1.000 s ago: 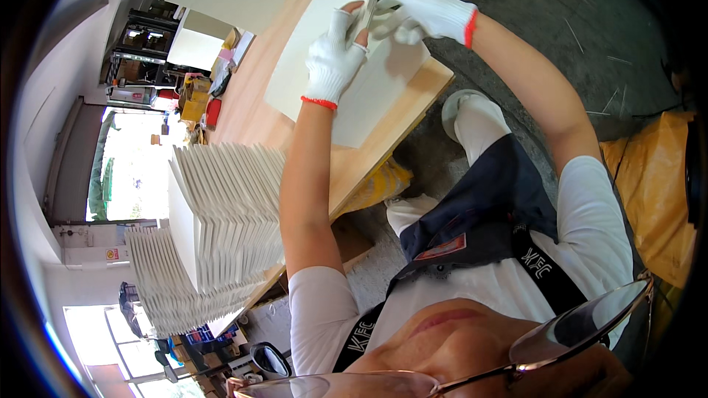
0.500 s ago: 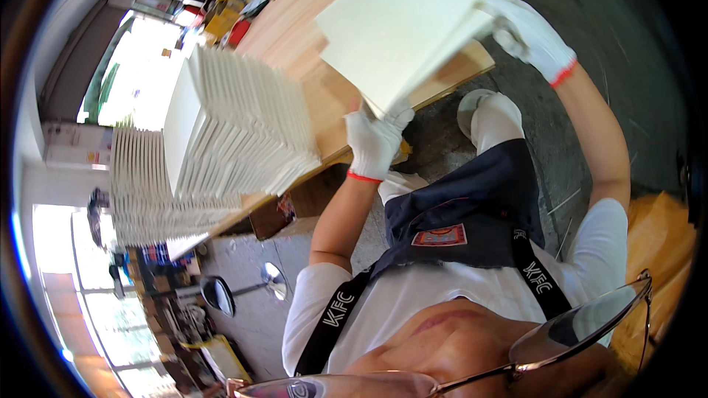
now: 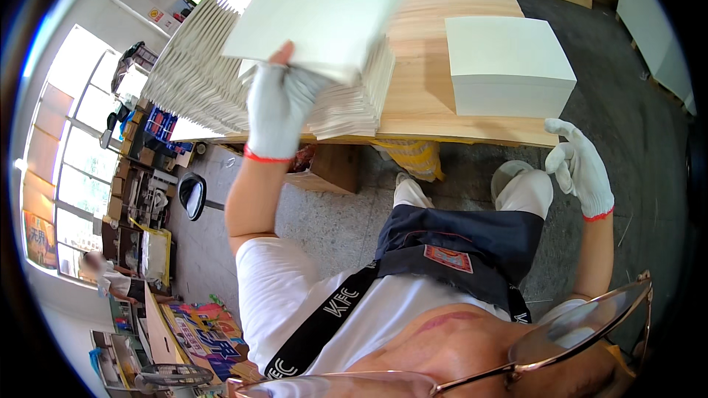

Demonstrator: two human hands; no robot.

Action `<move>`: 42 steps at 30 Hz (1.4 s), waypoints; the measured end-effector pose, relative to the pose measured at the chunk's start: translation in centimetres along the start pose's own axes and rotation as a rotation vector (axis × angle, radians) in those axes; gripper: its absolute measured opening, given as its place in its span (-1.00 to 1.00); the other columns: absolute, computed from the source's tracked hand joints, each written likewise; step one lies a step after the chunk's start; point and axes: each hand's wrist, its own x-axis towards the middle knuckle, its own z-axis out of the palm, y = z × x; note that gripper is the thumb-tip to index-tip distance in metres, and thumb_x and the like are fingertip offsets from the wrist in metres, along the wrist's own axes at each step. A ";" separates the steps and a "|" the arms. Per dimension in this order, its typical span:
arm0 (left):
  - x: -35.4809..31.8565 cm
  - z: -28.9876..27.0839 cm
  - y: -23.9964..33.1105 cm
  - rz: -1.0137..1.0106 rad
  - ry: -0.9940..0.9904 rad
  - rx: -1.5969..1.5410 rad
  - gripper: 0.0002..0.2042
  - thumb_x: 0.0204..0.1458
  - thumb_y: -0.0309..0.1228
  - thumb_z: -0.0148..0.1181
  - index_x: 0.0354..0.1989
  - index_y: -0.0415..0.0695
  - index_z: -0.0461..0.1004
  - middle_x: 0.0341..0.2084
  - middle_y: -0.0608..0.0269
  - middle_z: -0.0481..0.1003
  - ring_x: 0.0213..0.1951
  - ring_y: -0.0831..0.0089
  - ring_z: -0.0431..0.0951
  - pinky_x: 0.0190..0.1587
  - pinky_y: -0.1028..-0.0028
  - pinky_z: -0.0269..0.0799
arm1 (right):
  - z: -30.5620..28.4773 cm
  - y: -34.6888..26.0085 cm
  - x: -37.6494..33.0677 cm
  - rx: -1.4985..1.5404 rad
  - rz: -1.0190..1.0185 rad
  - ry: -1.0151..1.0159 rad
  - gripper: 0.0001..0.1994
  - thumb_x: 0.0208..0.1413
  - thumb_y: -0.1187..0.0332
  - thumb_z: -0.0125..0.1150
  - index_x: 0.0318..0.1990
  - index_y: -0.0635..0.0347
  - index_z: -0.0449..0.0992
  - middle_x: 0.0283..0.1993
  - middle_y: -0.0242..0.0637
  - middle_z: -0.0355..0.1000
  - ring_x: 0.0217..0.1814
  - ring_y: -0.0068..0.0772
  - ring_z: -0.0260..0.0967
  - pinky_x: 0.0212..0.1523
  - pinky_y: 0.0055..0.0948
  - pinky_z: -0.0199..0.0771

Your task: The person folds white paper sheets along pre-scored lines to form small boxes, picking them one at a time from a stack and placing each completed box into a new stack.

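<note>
My left hand, in a white glove with a red cuff and the thumb tip bare, grips the near edge of a thin batch of large white sheets. The batch is held over a layered white stack on the table's left side, partly hiding it; whether they touch I cannot tell. Near the table's front right corner, my gloved right hand is empty, its fingers loosely bent and apart. Beyond it on the table stands a neat block of white sheets.
Another tall layered stack stands at the left of the wooden table. Beneath the table are a cardboard box and a yellow bag. A round mirror-like object stands on the floor at left. A person is far left.
The sheets, held between both hands before, have moved left over the stack in my left hand alone. My right hand has let go and dropped back. The view has turned, showing the neat block.
</note>
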 end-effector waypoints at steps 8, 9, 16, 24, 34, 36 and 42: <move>8.3 -5.2 3.5 0.135 0.333 -0.040 -0.77 0.28 -0.48 -0.21 0.04 -0.32 0.11 0.09 -0.38 0.22 0.06 -0.39 0.37 -0.06 -0.17 0.57 | 0.3 0.7 0.1 0.009 -0.011 0.008 -0.51 0.35 0.06 -0.20 0.12 0.36 0.33 -0.56 -0.21 0.47 -0.81 -0.65 0.11 -0.80 -0.67 0.02; 8.6 -5.7 3.4 0.122 0.356 -0.087 -0.76 0.28 -0.48 -0.20 0.05 -0.33 0.09 0.11 -0.42 0.19 0.09 -0.39 0.34 -0.04 -0.14 0.57 | 0.3 0.7 0.0 -0.001 -0.010 -0.007 -0.50 0.34 0.05 -0.18 0.12 0.38 0.34 -0.54 -0.21 0.48 -0.79 -0.66 0.14 -0.78 -0.68 0.05; 7.9 -8.1 5.2 -0.088 0.204 -0.145 -0.56 0.30 -0.31 -0.13 0.22 -0.32 0.00 0.20 -0.40 0.13 0.20 -0.33 0.23 0.11 -0.20 0.39 | 0.0 1.5 0.4 -0.013 -0.004 -0.007 -0.49 0.33 0.05 -0.17 0.12 0.37 0.35 -0.54 -0.22 0.48 -0.77 -0.66 0.14 -0.77 -0.67 0.04; -3.6 -0.9 -2.9 0.050 -0.215 -0.106 -0.34 0.25 -0.21 0.00 0.41 -0.18 -0.13 0.34 -0.18 0.06 0.35 -0.11 0.12 0.34 -0.12 0.11 | -2.8 1.4 0.1 -0.054 0.109 0.206 -0.56 0.30 0.03 -0.08 0.08 0.18 0.43 -0.57 -0.28 0.45 -0.79 -0.64 0.11 -0.77 -0.64 0.03; 13.0 11.7 -24.8 0.615 -0.874 1.638 -0.70 0.09 -0.43 0.11 0.00 0.09 0.56 -0.09 0.15 0.50 -0.02 0.27 0.46 0.02 0.36 0.37 | -7.5 -1.6 10.5 -1.280 -0.127 0.748 -0.29 0.11 -0.38 -0.17 -0.22 0.17 0.52 -0.36 -0.07 0.54 -0.25 -0.08 0.52 -0.23 -0.22 0.45; 16.3 12.1 -27.2 0.346 -0.940 1.600 -0.73 0.08 -0.40 0.14 -0.04 0.05 0.58 -0.14 0.14 0.51 -0.09 0.27 0.49 -0.05 0.36 0.38 | -6.1 -2.8 10.7 -1.401 -0.095 0.656 -0.31 0.07 -0.38 -0.13 -0.34 0.16 0.53 -0.43 -0.08 0.52 -0.32 -0.05 0.51 -0.30 -0.20 0.44; 16.4 10.7 -30.0 0.298 -0.868 1.467 -0.77 0.07 -0.38 0.18 -0.09 -0.03 0.59 -0.19 0.12 0.51 -0.19 0.23 0.52 -0.11 0.36 0.41 | -8.0 -3.6 12.3 -1.816 -0.617 0.613 -0.44 0.10 -0.29 0.01 -0.45 0.10 0.45 -0.52 -0.14 0.45 -0.42 -0.08 0.46 -0.37 -0.17 0.43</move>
